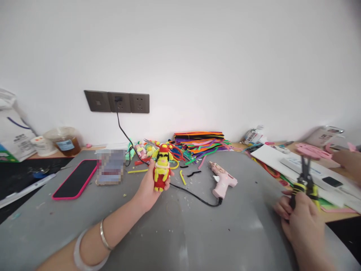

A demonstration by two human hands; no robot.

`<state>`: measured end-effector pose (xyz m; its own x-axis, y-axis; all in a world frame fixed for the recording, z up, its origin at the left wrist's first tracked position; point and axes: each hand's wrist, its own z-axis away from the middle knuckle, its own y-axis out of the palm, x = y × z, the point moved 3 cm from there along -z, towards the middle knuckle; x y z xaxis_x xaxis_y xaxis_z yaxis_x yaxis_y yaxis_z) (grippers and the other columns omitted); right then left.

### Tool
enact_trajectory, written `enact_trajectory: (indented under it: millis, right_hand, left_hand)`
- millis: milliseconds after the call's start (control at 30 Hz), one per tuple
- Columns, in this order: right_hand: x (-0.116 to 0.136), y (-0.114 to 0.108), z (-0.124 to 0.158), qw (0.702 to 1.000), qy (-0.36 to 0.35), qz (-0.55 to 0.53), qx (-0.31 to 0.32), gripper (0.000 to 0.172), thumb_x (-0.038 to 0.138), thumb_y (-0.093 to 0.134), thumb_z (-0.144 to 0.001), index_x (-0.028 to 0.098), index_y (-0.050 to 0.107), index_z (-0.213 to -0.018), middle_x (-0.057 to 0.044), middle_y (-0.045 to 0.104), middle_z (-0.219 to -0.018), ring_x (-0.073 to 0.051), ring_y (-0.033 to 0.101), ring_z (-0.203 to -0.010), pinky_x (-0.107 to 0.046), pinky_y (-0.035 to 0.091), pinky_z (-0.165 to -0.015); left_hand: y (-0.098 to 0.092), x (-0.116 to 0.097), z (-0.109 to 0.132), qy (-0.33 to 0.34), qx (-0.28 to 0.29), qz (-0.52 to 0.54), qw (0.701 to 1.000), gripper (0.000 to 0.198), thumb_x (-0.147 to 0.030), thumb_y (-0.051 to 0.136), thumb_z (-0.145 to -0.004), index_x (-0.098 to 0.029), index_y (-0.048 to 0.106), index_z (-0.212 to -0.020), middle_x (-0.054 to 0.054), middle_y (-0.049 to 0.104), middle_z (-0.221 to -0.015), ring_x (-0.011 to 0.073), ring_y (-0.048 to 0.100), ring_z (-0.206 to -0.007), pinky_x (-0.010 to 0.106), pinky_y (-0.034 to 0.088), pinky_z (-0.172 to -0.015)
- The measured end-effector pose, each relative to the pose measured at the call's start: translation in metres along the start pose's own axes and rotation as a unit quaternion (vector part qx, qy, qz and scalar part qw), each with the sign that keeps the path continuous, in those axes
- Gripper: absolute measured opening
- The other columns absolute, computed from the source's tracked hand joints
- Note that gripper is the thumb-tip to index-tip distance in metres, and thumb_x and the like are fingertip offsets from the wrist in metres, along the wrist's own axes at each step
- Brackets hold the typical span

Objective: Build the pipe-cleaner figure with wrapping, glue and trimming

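A small red and yellow figure with black details stands upright in my left hand, whose fingers wrap round its lower part. Over the right side of the grey mat, my right hand grips pliers with black and yellow handles, their jaws pointing up and away. Between the hands lies a pink glue gun, its black cord running behind my left hand. Short yellow and black fuzzy stems lie just right of the figure.
Bundled coloured stems lie by the wall. A phone and a blurred-out item are at left, near a drink cup. White boxes and pink scissors are at right, where another person's hand reaches in.
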<state>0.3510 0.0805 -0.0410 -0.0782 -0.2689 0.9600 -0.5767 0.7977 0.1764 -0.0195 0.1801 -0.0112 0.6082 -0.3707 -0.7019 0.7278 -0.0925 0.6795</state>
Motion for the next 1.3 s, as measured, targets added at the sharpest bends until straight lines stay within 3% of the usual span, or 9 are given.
enact_trajectory:
  millis: [200, 367, 467, 567, 700, 833, 1000, 1200, 1300]
  right_hand:
    - [0.003, 0.009, 0.016, 0.981, 0.003, 0.166, 0.1, 0.039, 0.061, 0.075, -0.078, 0.024, 0.063, -0.083, 0.007, 0.04, -0.049, -0.013, 0.036, -0.042, -0.03, 0.025, -0.044]
    - [0.0, 0.004, 0.005, 0.917, -0.037, 0.39, 0.078, 0.033, 0.058, 0.059, -0.078, 0.027, 0.054, -0.071, -0.002, 0.055, -0.05, -0.025, 0.055, -0.048, -0.04, 0.04, -0.052]
    - [0.001, 0.006, 0.003, 0.893, -0.068, 0.436, 0.083, 0.028, 0.052, 0.058, -0.078, 0.029, 0.049, -0.065, -0.004, 0.06, -0.051, -0.029, 0.058, -0.052, -0.04, 0.041, -0.055]
    - [0.003, 0.007, 0.006, 0.886, -0.095, 0.445, 0.085, 0.03, 0.052, 0.056, -0.081, 0.029, 0.049, -0.063, -0.004, 0.059, -0.05, -0.029, 0.059, -0.052, -0.039, 0.042, -0.054]
    - [-0.004, 0.004, 0.006, 0.878, -0.122, 0.462, 0.045, 0.027, 0.052, 0.059, -0.078, 0.027, 0.056, -0.067, -0.007, 0.063, -0.057, -0.029, 0.061, -0.057, -0.039, 0.042, -0.055]
    - [-0.019, 0.003, 0.003, 0.866, -0.195, 0.458, 0.053, 0.038, 0.062, 0.059, -0.076, 0.025, 0.066, -0.073, -0.012, 0.068, -0.083, -0.033, 0.066, -0.077, -0.044, 0.047, -0.066]
    - [-0.028, 0.005, 0.002, 0.86, -0.237, 0.443, 0.091, 0.058, 0.077, 0.054, -0.077, 0.022, 0.072, -0.078, -0.007, 0.06, -0.082, -0.03, 0.061, -0.079, -0.046, 0.047, -0.073]
    - [-0.016, 0.008, 0.007, 0.87, -0.211, 0.438, 0.08, 0.057, 0.078, 0.051, -0.082, 0.023, 0.067, -0.076, -0.004, 0.055, -0.073, -0.027, 0.055, -0.069, -0.04, 0.04, -0.066]
    - [-0.005, 0.008, 0.015, 0.867, -0.245, 0.432, 0.042, 0.052, 0.069, 0.043, -0.092, 0.023, 0.061, -0.075, -0.003, 0.052, -0.071, -0.026, 0.052, -0.069, -0.04, 0.038, -0.068]
  left_hand:
    - [-0.003, 0.006, 0.001, 0.039, 0.043, -0.073, 0.996, 0.047, -0.062, 0.067, -0.088, -0.014, 0.07, -0.091, 0.006, 0.07, -0.077, 0.0119, 0.055, -0.056, 0.023, 0.044, -0.05]
    - [-0.013, 0.012, 0.004, 0.089, 0.032, -0.199, 0.975, 0.039, -0.053, 0.074, -0.084, -0.018, 0.071, -0.102, 0.005, 0.072, -0.088, 0.0181, 0.062, -0.075, 0.026, 0.049, -0.065]
    - [-0.013, 0.009, 0.007, 0.155, 0.042, -0.326, 0.932, 0.036, -0.046, 0.071, -0.09, -0.022, 0.071, -0.116, 0.007, 0.074, -0.103, 0.0227, 0.066, -0.096, 0.029, 0.051, -0.086]
    - [-0.008, 0.004, 0.009, 0.227, 0.081, -0.429, 0.87, 0.04, -0.036, 0.078, -0.085, -0.022, 0.07, -0.122, 0.01, 0.072, -0.119, 0.0271, 0.065, -0.111, 0.036, 0.047, -0.101]
    - [-0.005, 0.002, 0.008, 0.259, 0.106, -0.507, 0.815, 0.043, -0.028, 0.087, -0.073, -0.023, 0.074, -0.114, 0.012, 0.071, -0.118, 0.0305, 0.065, -0.112, 0.041, 0.047, -0.103]
    - [-0.005, 0.002, 0.007, 0.272, 0.105, -0.524, 0.8, 0.041, -0.026, 0.088, -0.072, -0.025, 0.075, -0.11, 0.01, 0.071, -0.114, 0.0305, 0.064, -0.11, 0.042, 0.047, -0.1]
    - [-0.007, -0.001, 0.006, 0.273, 0.065, -0.516, 0.809, 0.038, -0.025, 0.091, -0.066, -0.023, 0.071, -0.099, 0.007, 0.07, -0.106, 0.0284, 0.064, -0.102, 0.037, 0.046, -0.093]
    - [-0.015, -0.004, 0.007, 0.259, -0.019, -0.357, 0.897, 0.033, -0.039, 0.083, -0.078, -0.023, 0.06, -0.095, -0.001, 0.065, -0.084, 0.0178, 0.057, -0.075, 0.026, 0.043, -0.071]
    - [-0.018, -0.004, 0.007, 0.254, -0.053, -0.294, 0.92, 0.032, -0.042, 0.081, -0.081, -0.024, 0.057, -0.092, -0.003, 0.059, -0.075, 0.0157, 0.054, -0.07, 0.024, 0.041, -0.066]
